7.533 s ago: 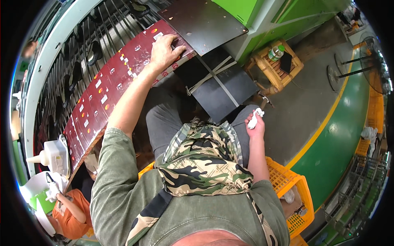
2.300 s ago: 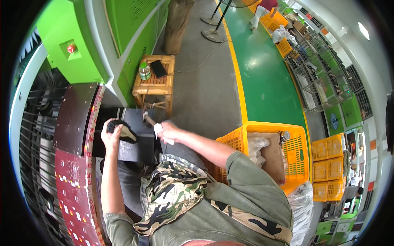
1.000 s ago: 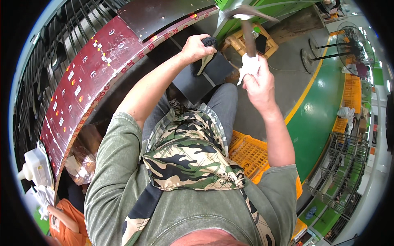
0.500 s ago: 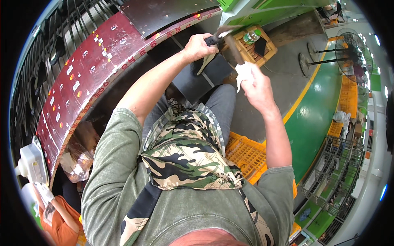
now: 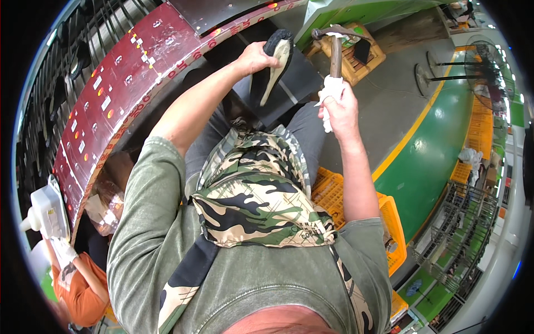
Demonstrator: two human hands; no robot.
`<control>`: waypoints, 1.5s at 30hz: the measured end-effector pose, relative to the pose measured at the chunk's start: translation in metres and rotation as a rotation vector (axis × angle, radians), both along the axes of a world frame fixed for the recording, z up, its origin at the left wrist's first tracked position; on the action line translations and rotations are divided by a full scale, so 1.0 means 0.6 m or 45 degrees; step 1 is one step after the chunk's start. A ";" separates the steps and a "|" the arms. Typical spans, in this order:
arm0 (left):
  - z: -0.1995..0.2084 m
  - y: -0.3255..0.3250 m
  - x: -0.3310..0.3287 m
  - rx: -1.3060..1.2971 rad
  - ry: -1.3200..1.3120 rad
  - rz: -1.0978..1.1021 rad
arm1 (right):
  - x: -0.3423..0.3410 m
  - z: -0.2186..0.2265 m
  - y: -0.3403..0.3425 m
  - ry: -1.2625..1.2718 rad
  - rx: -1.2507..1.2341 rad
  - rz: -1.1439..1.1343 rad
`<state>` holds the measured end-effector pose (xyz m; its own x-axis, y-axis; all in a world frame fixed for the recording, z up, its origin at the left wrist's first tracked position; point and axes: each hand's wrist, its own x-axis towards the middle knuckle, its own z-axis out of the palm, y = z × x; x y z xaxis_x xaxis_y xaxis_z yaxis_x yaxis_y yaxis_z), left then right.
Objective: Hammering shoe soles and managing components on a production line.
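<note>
My left hand (image 5: 255, 59) is closed round a shoe (image 5: 282, 51) with a black upper and a pale cream underside. The shoe is held tilted, its underside turned toward me and its narrow end pointing down. To the right, my right hand (image 5: 341, 111) grips a hammer (image 5: 336, 58) by its wooden handle, where a white cloth wrap (image 5: 332, 89) covers the grip. The dark hammer head is up, apart from the shoe. Below the shoe is a dark flat surface (image 5: 272, 100) between my knees.
A dark red curved bench (image 5: 117, 83) runs along the left. A wooden stool (image 5: 364, 69) bearing a bottle and a dark phone-like slab stands ahead right. Yellow crates (image 5: 392, 234) are at my right side; beyond are a fan (image 5: 483, 67) and wire rack (image 5: 456, 234). A person in orange (image 5: 83, 289) works at lower left.
The hammer has lifted away from the shoe and now stands upright to its right. My left hand has turned the shoe, bringing its pale underside into view.
</note>
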<state>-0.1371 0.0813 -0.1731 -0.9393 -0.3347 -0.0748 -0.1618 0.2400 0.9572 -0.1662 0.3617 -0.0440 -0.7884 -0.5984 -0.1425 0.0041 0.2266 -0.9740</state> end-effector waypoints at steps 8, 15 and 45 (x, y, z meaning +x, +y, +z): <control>-0.078 0.078 0.172 1.178 -0.760 0.112 | 0.061 -0.178 -0.023 -0.455 0.098 0.076; -0.108 0.092 0.203 1.346 -0.792 0.185 | -0.022 -0.044 -0.084 -0.046 -0.190 -0.034; -0.138 0.101 0.208 1.381 -0.782 0.239 | -0.038 -0.032 -0.092 0.216 0.141 0.111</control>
